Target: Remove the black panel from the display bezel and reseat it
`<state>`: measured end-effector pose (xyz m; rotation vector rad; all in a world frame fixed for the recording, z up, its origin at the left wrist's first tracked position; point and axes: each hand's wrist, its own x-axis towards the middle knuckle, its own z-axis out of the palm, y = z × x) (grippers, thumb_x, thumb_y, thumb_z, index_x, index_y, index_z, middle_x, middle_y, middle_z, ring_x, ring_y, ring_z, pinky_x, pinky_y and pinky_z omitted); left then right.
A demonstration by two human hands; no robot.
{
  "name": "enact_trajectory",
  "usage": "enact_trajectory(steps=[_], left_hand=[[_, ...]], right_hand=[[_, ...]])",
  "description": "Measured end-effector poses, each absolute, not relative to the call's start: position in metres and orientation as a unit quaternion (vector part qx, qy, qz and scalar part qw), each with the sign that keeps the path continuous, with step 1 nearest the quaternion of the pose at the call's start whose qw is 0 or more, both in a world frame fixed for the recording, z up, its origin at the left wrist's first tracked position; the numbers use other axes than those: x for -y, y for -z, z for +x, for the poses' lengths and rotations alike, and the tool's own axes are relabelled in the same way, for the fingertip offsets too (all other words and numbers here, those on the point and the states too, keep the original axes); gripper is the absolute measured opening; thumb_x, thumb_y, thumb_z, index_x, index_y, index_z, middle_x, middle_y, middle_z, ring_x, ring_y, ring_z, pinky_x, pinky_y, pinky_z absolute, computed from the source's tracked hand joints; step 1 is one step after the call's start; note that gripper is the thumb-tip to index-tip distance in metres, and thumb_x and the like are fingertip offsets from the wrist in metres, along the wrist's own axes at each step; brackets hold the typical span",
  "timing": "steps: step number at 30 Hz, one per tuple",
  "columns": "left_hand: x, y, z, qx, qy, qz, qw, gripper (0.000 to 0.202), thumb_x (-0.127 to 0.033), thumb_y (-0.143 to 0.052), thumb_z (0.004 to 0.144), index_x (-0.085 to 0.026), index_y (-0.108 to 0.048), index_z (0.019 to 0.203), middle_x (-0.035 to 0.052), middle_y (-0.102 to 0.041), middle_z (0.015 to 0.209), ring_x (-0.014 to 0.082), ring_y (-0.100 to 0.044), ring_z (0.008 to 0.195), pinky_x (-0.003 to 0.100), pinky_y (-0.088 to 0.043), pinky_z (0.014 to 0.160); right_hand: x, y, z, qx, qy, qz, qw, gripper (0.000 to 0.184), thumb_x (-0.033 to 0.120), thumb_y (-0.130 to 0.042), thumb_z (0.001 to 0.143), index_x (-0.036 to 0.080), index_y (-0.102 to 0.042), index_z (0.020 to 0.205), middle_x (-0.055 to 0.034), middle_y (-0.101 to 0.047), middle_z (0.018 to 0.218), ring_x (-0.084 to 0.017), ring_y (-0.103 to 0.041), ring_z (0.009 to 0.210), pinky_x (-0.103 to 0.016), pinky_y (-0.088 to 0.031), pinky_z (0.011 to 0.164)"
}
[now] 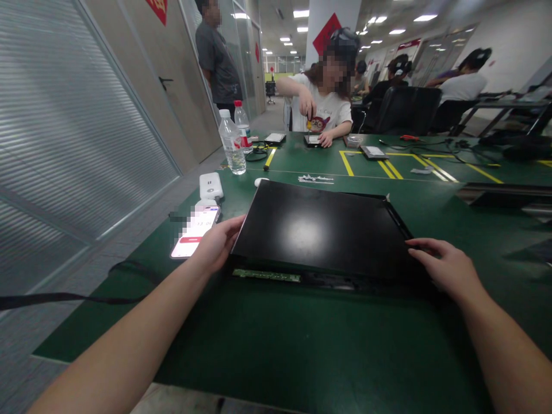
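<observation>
A flat black panel (319,230), like a screen lying face down, rests on the green table (267,345) in front of me. A narrow green circuit strip (266,275) shows under its near edge. My left hand (214,244) grips the panel's near left corner, fingers curled round the edge. My right hand (446,267) lies on the near right corner, its fingers bent over the panel's edge.
A lit phone (195,232) and a white power bank (210,185) lie left of the panel. Two water bottles (233,144) stand farther back. Across the table a seated person (323,98) works with a screwdriver. Cables and small devices lie at the right.
</observation>
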<state>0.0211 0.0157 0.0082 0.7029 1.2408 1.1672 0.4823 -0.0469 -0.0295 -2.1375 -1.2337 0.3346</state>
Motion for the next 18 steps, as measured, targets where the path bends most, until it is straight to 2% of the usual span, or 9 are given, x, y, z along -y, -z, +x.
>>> enact_trajectory(steps=[3, 5, 7, 9, 11, 13, 15, 18], left_hand=[[-0.014, -0.002, 0.021, -0.548, -0.474, 0.351, 0.593, 0.019, -0.022, -0.078, 0.083, -0.013, -0.087, 0.097, 0.0151, -0.087, 0.113, 0.0331, -0.081, 0.116, 0.037, -0.07, 0.092], [-0.013, 0.003, 0.018, -0.562, -0.455, 0.412, 0.555, 0.027, -0.032, -0.088, 0.077, -0.018, -0.088, 0.1, 0.015, -0.081, 0.137, 0.04, -0.07, 0.138, 0.047, -0.063, 0.11], [-0.014, 0.008, 0.014, -0.582, -0.454, 0.461, 0.492, 0.038, -0.04, -0.095, 0.07, -0.021, -0.088, 0.102, 0.0142, -0.063, 0.164, 0.0438, -0.055, 0.154, 0.052, -0.05, 0.125], [-0.015, 0.011, 0.011, -0.586, -0.451, 0.486, 0.466, 0.047, -0.046, -0.098, 0.066, -0.022, -0.088, 0.104, 0.0151, -0.048, 0.176, 0.0455, -0.045, 0.161, 0.053, -0.041, 0.13], [-0.016, 0.012, 0.008, -0.576, -0.449, 0.493, 0.473, 0.051, -0.048, -0.099, 0.063, -0.021, -0.088, 0.105, 0.0164, -0.042, 0.179, 0.0461, -0.043, 0.162, 0.052, -0.041, 0.13], [-0.016, 0.009, 0.007, -0.562, -0.456, 0.492, 0.484, 0.055, -0.045, -0.101, 0.059, -0.021, -0.088, 0.107, 0.0155, -0.045, 0.178, 0.0462, -0.047, 0.159, 0.051, -0.045, 0.128], [-0.015, 0.005, 0.007, -0.541, -0.466, 0.489, 0.502, 0.06, -0.04, -0.102, 0.059, -0.022, -0.087, 0.114, 0.0138, -0.056, 0.171, 0.0455, -0.056, 0.153, 0.05, -0.051, 0.124], [-0.013, -0.001, 0.008, -0.504, -0.467, 0.478, 0.547, 0.07, -0.036, -0.103, 0.059, -0.023, -0.085, 0.125, 0.012, -0.077, 0.146, 0.0432, -0.069, 0.139, 0.05, -0.059, 0.116]], right_hand=[[0.047, 0.031, 0.483, 0.473, -0.123, -0.813, 0.315, 0.041, 0.053, -0.066, 0.064, 0.027, -0.083, 0.091, -0.0109, -0.074, 0.105, -0.03, -0.064, 0.091, -0.05, -0.052, 0.091], [0.046, 0.034, 0.485, 0.476, -0.12, -0.813, 0.314, 0.038, 0.052, -0.067, 0.066, 0.027, -0.082, 0.09, -0.0104, -0.073, 0.104, -0.029, -0.064, 0.09, -0.05, -0.052, 0.09], [0.046, 0.037, 0.488, 0.482, -0.117, -0.808, 0.318, 0.034, 0.051, -0.068, 0.068, 0.029, -0.081, 0.09, -0.0095, -0.072, 0.103, -0.029, -0.064, 0.089, -0.05, -0.053, 0.089], [0.045, 0.042, 0.491, 0.489, -0.111, -0.803, 0.321, 0.032, 0.05, -0.068, 0.07, 0.029, -0.081, 0.091, -0.0088, -0.073, 0.102, -0.029, -0.065, 0.089, -0.049, -0.054, 0.088], [0.045, 0.045, 0.493, 0.494, -0.106, -0.801, 0.322, 0.033, 0.051, -0.069, 0.072, 0.03, -0.082, 0.093, -0.0084, -0.073, 0.101, -0.029, -0.066, 0.088, -0.049, -0.054, 0.087], [0.044, 0.047, 0.494, 0.494, -0.106, -0.8, 0.323, 0.034, 0.051, -0.069, 0.072, 0.03, -0.083, 0.096, -0.0085, -0.074, 0.102, -0.029, -0.066, 0.089, -0.049, -0.055, 0.088], [0.044, 0.047, 0.494, 0.488, -0.115, -0.801, 0.326, 0.037, 0.05, -0.07, 0.073, 0.029, -0.084, 0.1, -0.0089, -0.075, 0.105, -0.029, -0.068, 0.091, -0.05, -0.055, 0.091], [0.043, 0.047, 0.494, 0.476, -0.132, -0.803, 0.333, 0.042, 0.049, -0.071, 0.072, 0.028, -0.084, 0.107, -0.0096, -0.077, 0.11, -0.03, -0.07, 0.097, -0.051, -0.054, 0.097]])
